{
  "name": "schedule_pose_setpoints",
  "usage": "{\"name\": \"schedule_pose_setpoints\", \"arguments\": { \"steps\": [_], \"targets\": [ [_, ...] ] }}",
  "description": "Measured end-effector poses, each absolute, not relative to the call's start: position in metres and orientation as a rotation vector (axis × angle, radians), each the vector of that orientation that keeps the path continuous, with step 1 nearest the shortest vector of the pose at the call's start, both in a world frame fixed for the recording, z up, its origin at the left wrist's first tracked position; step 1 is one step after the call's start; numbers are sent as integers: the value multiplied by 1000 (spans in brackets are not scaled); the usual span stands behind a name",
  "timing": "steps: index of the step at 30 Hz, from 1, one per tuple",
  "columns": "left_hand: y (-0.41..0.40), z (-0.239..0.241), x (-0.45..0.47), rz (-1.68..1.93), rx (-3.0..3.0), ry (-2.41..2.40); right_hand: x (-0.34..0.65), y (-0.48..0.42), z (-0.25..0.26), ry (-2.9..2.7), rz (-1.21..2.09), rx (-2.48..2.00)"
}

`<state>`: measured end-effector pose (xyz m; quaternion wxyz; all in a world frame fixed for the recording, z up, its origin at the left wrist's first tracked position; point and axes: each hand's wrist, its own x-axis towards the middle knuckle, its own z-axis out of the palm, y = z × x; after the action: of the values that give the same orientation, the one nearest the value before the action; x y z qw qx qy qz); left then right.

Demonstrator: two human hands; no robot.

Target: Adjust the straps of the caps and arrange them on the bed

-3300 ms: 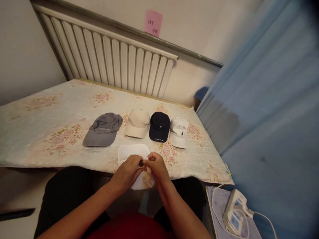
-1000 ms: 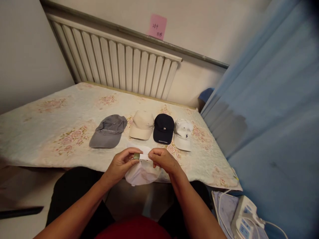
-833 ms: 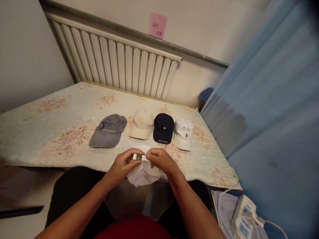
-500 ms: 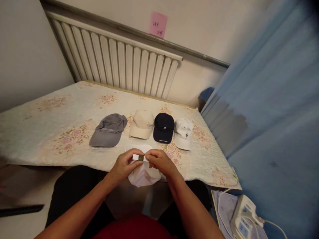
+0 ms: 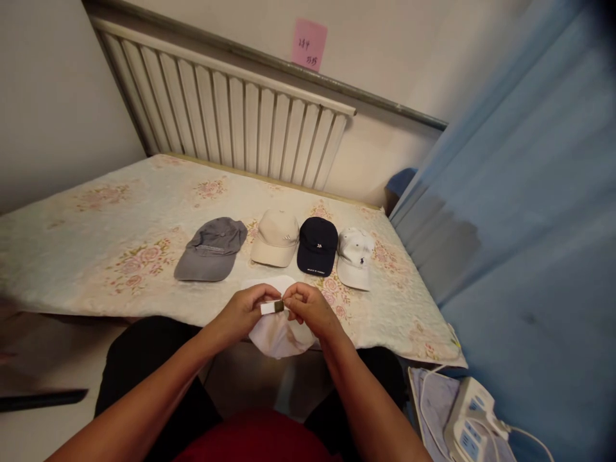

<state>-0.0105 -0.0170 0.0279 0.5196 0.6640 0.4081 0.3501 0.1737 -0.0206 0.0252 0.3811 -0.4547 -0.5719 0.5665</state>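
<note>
A white cap (image 5: 279, 337) is held over the near edge of the bed, its brim lying away from me. Its back strap, with a dark metal buckle (image 5: 279, 306), is between my hands. My left hand (image 5: 243, 311) is closed on the strap at the left of the buckle, where a white strap end shows. At the buckle's right side, my right hand (image 5: 308, 308) pinches the strap with thumb and fingers. Beyond my hands, a grey cap (image 5: 212, 250), a beige cap (image 5: 275, 237), a navy cap (image 5: 317, 247) and another white cap (image 5: 355, 256) lie in a row.
The caps rest on a floral bed cover (image 5: 106, 237). Behind the bed stands a white radiator (image 5: 231, 122), with a pink note (image 5: 309, 45) on the wall above. A blue curtain (image 5: 520, 212) hangs at right, near a power strip (image 5: 469, 420) with cables.
The dark buckle has shifted slightly right along the strap, closer to my right fingers. My left fingers have drawn back a little, and the view has moved slightly.
</note>
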Motion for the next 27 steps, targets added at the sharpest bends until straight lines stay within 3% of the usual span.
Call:
{"name": "schedule_pose_setpoints", "arguments": {
  "steps": [27],
  "targets": [
    [17, 21, -13, 468, 1467, 997, 176, -21, 12, -1539, 1529, -1276]
  ]
}}
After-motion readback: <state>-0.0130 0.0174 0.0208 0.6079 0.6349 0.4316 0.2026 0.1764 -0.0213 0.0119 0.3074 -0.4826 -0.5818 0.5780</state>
